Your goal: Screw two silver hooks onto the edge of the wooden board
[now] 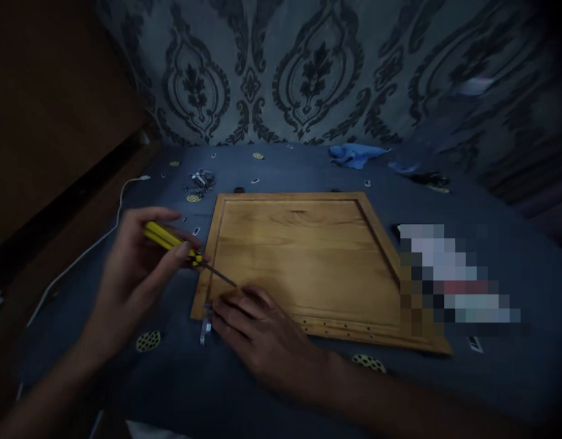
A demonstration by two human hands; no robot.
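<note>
My left hand (139, 262) is closed around a yellow-handled screwdriver (171, 241), whose thin shaft points down to the right toward the near left corner of a wooden panel (303, 256). The panel lies flat on a dark blue cloth. My right hand (258, 329) rests on that same corner, fingers curled and pressed against a small metal piece (206, 326) at the panel's edge. I cannot make out exactly what those fingers pinch. A row of small holes runs along the panel's near edge.
A pile of small metal hardware (201, 180) and scattered screws lie beyond the panel at the left. A white cable (120, 201) runs along the left. A blue rag (356, 153) lies at the back. Yellow perforated discs (148, 341) dot the cloth. A patterned wall rises behind.
</note>
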